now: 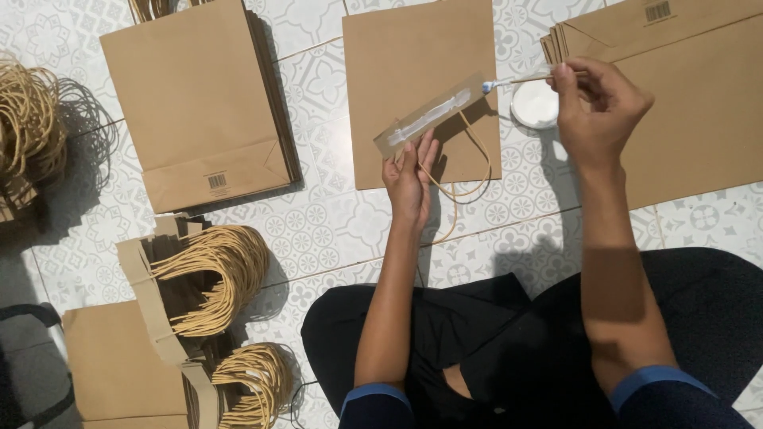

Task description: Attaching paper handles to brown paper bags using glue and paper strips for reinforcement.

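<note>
The left hand (410,179) reaches forward, fingers pinching a narrow brown cardboard strip (430,116) smeared with white glue, its twine loop handle (465,179) dangling below. The right hand (592,103) grips a thin wooden brush (520,79), tip touching the strip's right end. Just beyond sits a small round white glue dish (534,105). Underneath lies a flat brown paper bag (413,56); stacked brown bags (195,99) with a small black barcode lie at left.

Narrow brown cardboard strip (431,116) with a twisted paper cord handle looping below, streaked white with glue, tilted above the flat brown paper bag (413,48). Thin glue brush (520,79), white-tipped, just right of the strip's upper end.
</note>
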